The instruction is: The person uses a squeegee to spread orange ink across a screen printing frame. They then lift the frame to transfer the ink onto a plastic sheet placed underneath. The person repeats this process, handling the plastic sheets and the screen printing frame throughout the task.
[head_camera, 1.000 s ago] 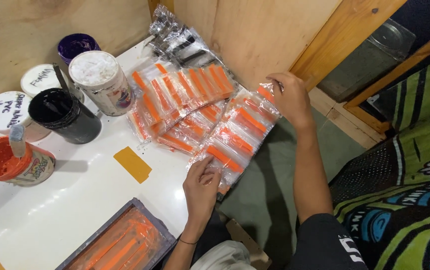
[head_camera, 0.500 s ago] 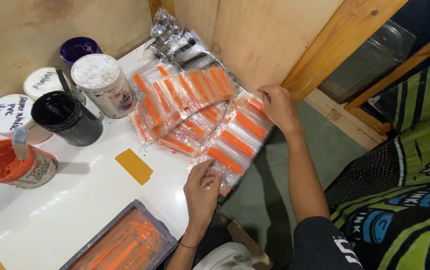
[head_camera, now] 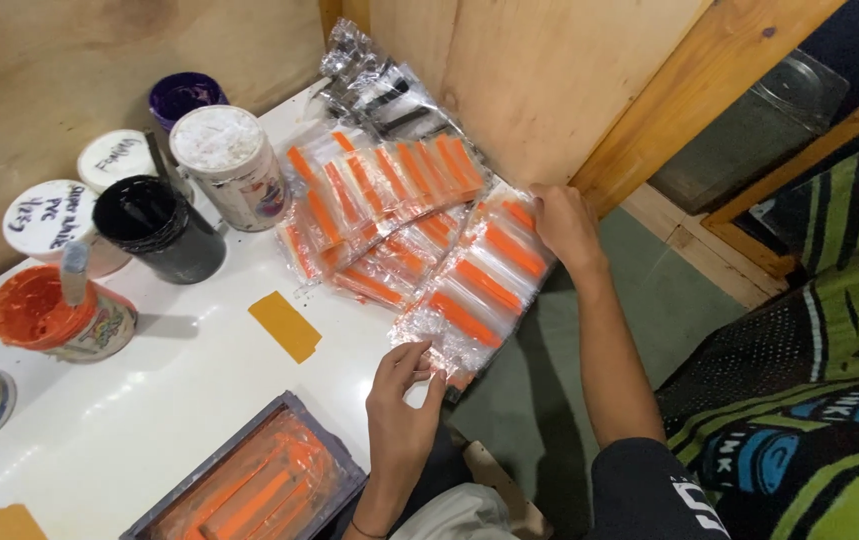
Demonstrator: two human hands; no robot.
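Now both hands (head_camera: 404, 385) on packet sheet (head_camera: 479, 290)

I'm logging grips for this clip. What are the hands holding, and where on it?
Both hold one row of clear bags with orange strips: left hand at its near end, right hand at its far end.

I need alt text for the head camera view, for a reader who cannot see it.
Two bare hands, left hand and right hand, hold a row of clear plastic bags with orange stripes at the edge of a white table. More such bags, open paint pots and an orange-stained tray lie on the table.
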